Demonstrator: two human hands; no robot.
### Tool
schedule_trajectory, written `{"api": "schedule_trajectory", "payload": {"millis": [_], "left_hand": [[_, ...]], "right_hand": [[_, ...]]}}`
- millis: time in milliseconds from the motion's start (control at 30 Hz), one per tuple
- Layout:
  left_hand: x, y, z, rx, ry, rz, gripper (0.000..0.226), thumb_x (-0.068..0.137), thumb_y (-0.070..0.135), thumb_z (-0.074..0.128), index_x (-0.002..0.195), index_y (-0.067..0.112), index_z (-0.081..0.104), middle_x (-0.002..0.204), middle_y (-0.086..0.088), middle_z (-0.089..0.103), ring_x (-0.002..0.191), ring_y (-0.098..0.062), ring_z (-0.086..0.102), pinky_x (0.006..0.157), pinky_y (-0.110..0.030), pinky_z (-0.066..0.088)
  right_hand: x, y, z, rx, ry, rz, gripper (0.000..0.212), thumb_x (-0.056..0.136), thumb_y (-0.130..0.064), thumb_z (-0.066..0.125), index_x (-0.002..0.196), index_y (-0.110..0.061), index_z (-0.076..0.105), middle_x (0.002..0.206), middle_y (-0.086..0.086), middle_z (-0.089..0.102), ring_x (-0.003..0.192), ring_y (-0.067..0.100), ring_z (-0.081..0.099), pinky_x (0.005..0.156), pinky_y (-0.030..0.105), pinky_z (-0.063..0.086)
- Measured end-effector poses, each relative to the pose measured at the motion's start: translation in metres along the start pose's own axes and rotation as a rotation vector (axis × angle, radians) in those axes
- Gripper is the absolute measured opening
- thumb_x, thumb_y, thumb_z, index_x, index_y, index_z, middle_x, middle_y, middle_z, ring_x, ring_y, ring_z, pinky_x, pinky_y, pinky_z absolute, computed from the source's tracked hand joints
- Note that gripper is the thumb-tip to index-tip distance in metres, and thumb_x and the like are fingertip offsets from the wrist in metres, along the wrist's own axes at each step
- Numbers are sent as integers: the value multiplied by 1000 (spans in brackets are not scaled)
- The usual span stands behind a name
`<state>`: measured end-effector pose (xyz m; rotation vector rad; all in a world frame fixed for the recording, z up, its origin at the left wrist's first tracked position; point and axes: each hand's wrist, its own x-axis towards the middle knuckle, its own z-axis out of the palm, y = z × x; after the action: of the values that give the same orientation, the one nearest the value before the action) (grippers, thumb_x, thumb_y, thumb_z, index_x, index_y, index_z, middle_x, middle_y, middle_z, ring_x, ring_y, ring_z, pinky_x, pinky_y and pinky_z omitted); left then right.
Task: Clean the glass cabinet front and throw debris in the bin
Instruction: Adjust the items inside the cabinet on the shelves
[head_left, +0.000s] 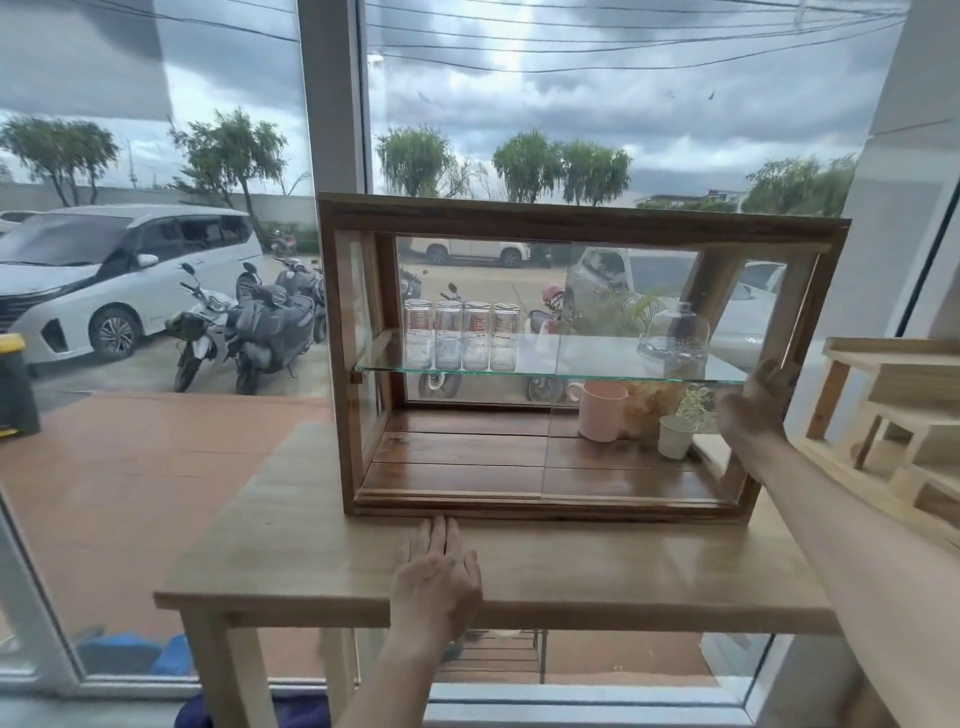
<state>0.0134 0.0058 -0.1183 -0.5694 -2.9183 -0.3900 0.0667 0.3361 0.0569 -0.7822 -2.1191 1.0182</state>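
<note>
A wooden cabinet (582, 221) with glass sliding fronts stands on a light wooden table (311, 561) before a large window. A glass shelf (587, 364) inside carries several drinking glasses (462, 335) and a glass dome (672, 338); below it stand a pink mug (602, 410) and a small white cup (675, 436). My left hand (436, 577) lies flat on the table, fingertips just short of the cabinet's bottom rail. My right hand (758, 410) is blurred and presses flat against the cabinet's right front edge. Neither hand holds anything. No bin or debris is visible.
A pale wooden rack (893, 415) stands to the right of the table, close to my right arm. The window frame post (332, 104) rises behind the cabinet. Something blue (135, 654) lies on the floor at the lower left.
</note>
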Motion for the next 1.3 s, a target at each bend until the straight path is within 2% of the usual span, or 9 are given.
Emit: {"api": "schedule_trajectory", "payload": {"millis": [100, 167, 633, 800, 1167, 1300], "left_hand": [[-1, 0, -1, -4, 0, 3, 62, 96, 38, 12, 151, 10, 15, 160, -9, 18, 148, -23, 15, 122, -45, 11], [-2, 0, -1, -3, 1, 5, 62, 96, 39, 12, 151, 11, 14, 160, -9, 18, 148, -23, 15, 122, -44, 11], [-2, 2, -2, 1, -15, -20, 62, 96, 39, 11, 151, 12, 15, 161, -7, 17, 148, -22, 14, 122, -44, 11], [-4, 3, -2, -9, -13, -30, 62, 96, 40, 12, 151, 12, 16, 161, -6, 17, 148, -22, 13, 122, -44, 11], [-5, 6, -7, -44, -41, -46, 60, 97, 38, 13, 152, 12, 10, 162, -5, 11, 149, -21, 9, 123, -42, 9], [-5, 6, -8, -41, -48, -45, 60, 98, 38, 13, 152, 12, 10, 162, -5, 11, 149, -21, 9, 122, -42, 8]], "right_hand": [[-2, -7, 9, 83, 1, 37, 78, 88, -1, 35, 151, -11, -11, 161, 8, -16, 149, 24, -7, 121, 38, 0], [-3, -12, 13, 138, 6, 57, 79, 87, 1, 34, 151, -10, -12, 161, 7, -17, 149, 23, -9, 121, 35, -2], [-12, -29, 23, 241, -13, 91, 80, 90, -3, 38, 150, -13, -13, 160, 6, -21, 148, 26, -12, 121, 43, -1], [-26, -46, 39, 299, 39, 97, 77, 89, 1, 33, 151, -9, -11, 161, 7, -20, 148, 26, -13, 119, 37, -5], [-72, -99, 91, 313, -20, 125, 83, 87, -5, 41, 151, -10, -12, 161, 3, -19, 148, 28, -12, 118, 47, 2], [-90, -117, 115, 408, -56, 102, 87, 85, -5, 42, 151, -13, -13, 160, 2, -23, 148, 29, -15, 117, 52, 1]]}}
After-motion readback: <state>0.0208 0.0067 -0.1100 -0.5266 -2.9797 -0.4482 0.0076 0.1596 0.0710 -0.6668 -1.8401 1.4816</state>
